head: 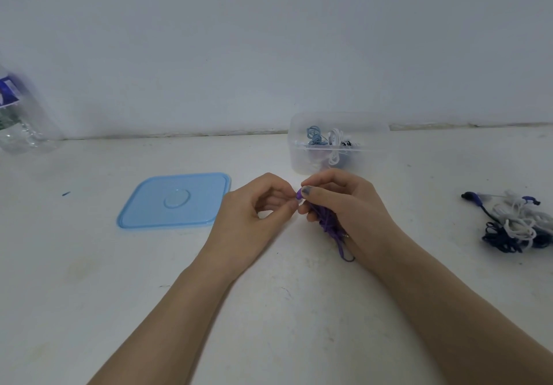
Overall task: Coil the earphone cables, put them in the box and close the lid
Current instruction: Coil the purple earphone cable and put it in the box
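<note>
A purple earphone cable point(329, 226) is bunched in my right hand point(344, 205), whose fingers curl round it; a loop of it hangs below the palm. My left hand point(254, 208) pinches the cable's purple end right next to the right thumb. Just beyond the hands stands a clear plastic box point(302, 163), open, with blue, white and dark cables coiled inside. Its light blue lid point(176, 200) lies flat on the table to the left of my hands.
A tangle of white and dark blue earphone cables point(517, 226) lies on the white table point(269, 309) at the right. A clear plastic bottle point(18, 115) stands at the far left by the wall.
</note>
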Demonstrator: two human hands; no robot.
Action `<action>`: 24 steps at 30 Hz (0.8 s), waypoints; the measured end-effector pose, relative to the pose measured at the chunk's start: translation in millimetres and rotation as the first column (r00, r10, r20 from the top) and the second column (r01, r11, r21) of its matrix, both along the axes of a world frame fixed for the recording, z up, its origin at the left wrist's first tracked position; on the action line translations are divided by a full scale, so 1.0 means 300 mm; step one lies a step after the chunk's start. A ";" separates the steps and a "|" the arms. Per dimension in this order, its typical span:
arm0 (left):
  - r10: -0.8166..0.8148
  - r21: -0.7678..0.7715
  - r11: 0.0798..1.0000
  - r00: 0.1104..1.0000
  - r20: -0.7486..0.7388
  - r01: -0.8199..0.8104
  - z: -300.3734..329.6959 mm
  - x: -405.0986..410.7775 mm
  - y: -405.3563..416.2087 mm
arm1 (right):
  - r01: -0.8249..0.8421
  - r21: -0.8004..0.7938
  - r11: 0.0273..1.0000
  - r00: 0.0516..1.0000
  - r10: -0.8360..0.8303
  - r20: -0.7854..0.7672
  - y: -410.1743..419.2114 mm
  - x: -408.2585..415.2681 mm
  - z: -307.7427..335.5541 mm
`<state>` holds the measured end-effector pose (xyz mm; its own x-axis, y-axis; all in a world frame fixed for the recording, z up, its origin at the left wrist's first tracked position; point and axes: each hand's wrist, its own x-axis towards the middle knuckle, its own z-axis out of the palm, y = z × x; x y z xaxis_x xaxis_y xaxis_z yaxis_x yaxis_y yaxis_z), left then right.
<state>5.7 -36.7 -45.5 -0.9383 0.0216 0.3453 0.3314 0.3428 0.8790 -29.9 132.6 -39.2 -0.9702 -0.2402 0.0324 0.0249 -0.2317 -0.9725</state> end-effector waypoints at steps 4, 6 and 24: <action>-0.029 -0.022 0.999 0.999 -0.015 0.029 0.001 0.006 -0.002 | 0.008 0.007 1.000 1.000 -0.008 -0.013 0.000 0.003 0.001; -0.025 -0.053 0.998 0.999 -0.033 0.023 0.001 0.006 -0.004 | 0.009 0.024 1.000 1.000 -0.008 -0.022 -0.002 0.003 0.000; 0.088 -0.143 0.983 0.981 -0.172 -0.114 -0.001 0.011 0.004 | -0.075 -0.121 0.990 0.988 0.090 0.125 -0.009 0.005 0.012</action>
